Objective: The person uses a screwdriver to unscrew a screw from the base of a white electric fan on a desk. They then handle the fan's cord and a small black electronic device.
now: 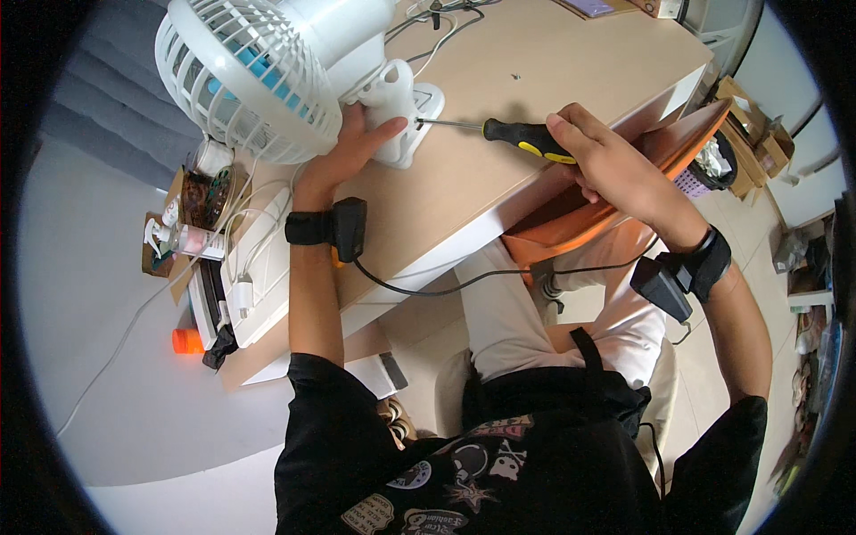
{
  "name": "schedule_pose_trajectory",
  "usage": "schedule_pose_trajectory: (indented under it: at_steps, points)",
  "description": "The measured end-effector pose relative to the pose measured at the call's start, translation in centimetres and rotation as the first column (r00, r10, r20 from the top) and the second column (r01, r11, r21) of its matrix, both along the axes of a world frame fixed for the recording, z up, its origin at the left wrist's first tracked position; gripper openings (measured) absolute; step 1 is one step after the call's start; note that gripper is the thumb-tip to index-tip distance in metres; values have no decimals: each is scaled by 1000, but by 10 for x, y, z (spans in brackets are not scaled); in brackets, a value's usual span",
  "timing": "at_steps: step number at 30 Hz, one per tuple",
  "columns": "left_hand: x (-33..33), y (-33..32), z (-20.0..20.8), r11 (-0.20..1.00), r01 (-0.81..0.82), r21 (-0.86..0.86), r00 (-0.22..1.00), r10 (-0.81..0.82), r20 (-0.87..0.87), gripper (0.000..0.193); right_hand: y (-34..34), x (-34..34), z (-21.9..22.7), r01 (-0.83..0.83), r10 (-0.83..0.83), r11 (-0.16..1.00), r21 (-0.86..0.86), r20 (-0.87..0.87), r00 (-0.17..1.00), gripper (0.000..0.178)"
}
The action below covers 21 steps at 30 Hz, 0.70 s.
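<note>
A white desk fan (334,45) with blue blades lies tipped over on the tabletop, its round grille toward the left. My left hand (349,156) grips the fan near its white base (390,94), thumb stretched across the base and the other fingers mostly hidden behind it. In my right hand (606,160) is a screwdriver (526,140) with a black and yellow handle. Its thin metal shaft points left, and the tip meets the side of the base at a small dark hole. Whether the tip sits in a screw is too small to tell.
Tiny dark pieces (515,77) lie on the beige table (473,178). Cables (437,36) run behind the fan. Bottles and a box (192,236) stand at the left. An orange chair (571,236) is against the table's right side, near a purple bin (694,183). A black cable links my wrist straps.
</note>
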<state>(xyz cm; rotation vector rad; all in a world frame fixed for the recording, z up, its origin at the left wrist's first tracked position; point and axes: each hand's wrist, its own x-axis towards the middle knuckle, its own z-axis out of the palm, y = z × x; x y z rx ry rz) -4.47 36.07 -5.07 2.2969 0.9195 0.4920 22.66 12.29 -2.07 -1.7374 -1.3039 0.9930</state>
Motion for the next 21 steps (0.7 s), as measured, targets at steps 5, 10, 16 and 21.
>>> schedule_pose_trajectory:
  at_steps: [5, 10, 16, 21]
  points:
    - [-3, 2, -1, 986, 55, 156, 998, -49, -39, 78, -1, 0, -5, 26, -15, 997, 66, -157, 987, 36]
    - [1, -2, 3, 980, -4, 198, 990, 32, -139, 81, 2, 5, -16, -21, 58, 973, 231, -158, 986, 15]
    - [0, 1, -2, 977, -52, 208, 994, 71, -83, 80, 3, 5, -26, -181, 52, 766, 617, 222, 974, 18]
    - [9, -12, 6, 1000, -26, 1, 998, 26, 56, 80, -3, -1, -23, -124, -23, 819, 560, 248, 968, 32]
